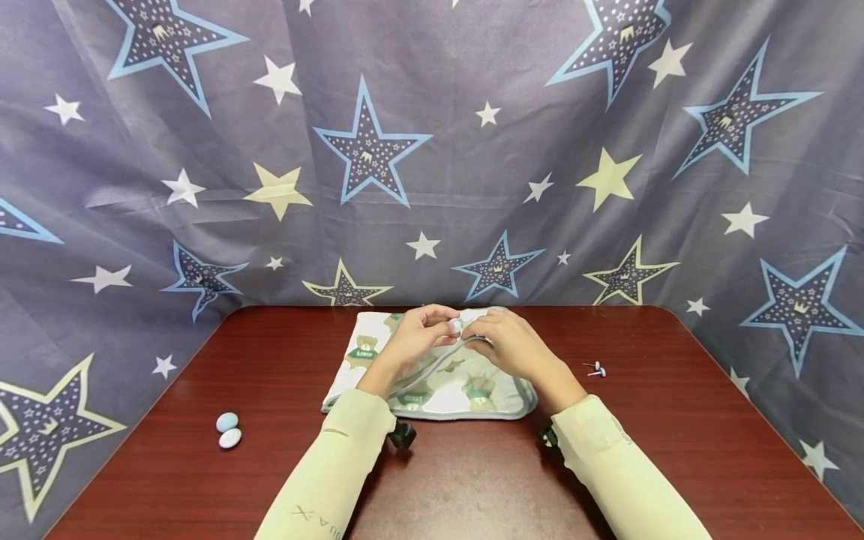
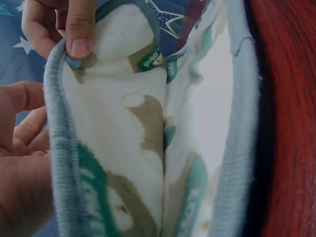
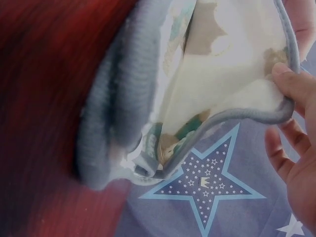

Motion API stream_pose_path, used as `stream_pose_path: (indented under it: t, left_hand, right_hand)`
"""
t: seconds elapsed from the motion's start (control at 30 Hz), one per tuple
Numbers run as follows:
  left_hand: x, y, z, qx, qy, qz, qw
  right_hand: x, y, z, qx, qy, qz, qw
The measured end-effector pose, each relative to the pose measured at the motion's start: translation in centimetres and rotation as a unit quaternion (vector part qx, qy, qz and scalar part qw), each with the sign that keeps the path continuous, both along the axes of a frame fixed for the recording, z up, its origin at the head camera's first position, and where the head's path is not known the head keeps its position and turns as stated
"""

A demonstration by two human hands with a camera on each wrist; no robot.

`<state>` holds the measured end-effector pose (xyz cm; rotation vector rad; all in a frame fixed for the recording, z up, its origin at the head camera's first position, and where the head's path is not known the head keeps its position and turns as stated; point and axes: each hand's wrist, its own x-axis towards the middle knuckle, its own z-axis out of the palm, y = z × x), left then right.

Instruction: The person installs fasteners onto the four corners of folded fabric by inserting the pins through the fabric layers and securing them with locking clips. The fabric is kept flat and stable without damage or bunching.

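Note:
A folded white cloth (image 1: 445,390) with teddy-bear print and a grey-blue stitched edge lies at the back middle of the table. Its near layer is lifted, and the wrist views look into the fold. At the raised edge, my right hand (image 1: 509,341) pinches the cloth, its thumb (image 2: 79,39) on the inner side. Under that thumb sits a small pale blue round piece (image 2: 73,63). My left hand (image 1: 415,341) faces it at the same edge, thumb and fingers closing on a small pale piece (image 1: 456,325). In the left wrist view its fingertips go behind the cloth edge.
Two small oval pieces, one light blue (image 1: 226,422) and one white (image 1: 230,438), lie on the left of the dark red table (image 1: 459,480). Thin-stemmed pins (image 1: 598,370) with rounded heads lie to the right. Behind hangs a star-patterned curtain (image 1: 432,202).

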<state>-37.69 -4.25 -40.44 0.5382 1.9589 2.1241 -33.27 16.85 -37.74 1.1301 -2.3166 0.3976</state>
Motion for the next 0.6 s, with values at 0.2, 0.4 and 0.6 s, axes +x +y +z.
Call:
stream_pose_path:
  t: [0.2,0.4,0.6]
  left_hand:
    - [-0.01,0.11,-0.24,0.018,-0.006,-0.002,0.9998]
    - [0.09,0.15,-0.25,0.026,-0.002,-0.004,0.9997]
    - [0.18,-0.11,-0.39,0.032,0.022,-0.008,0.9992]
  right_hand:
    - [0.01,0.00,-0.08,-0.002,0.000,0.000,1.0000]
    - [0.18,0.00,-0.03,-0.001,-0.001,0.000,1.0000]
    - [0.14,-0.02,-0.10,0.000,0.005,0.005,1.0000]
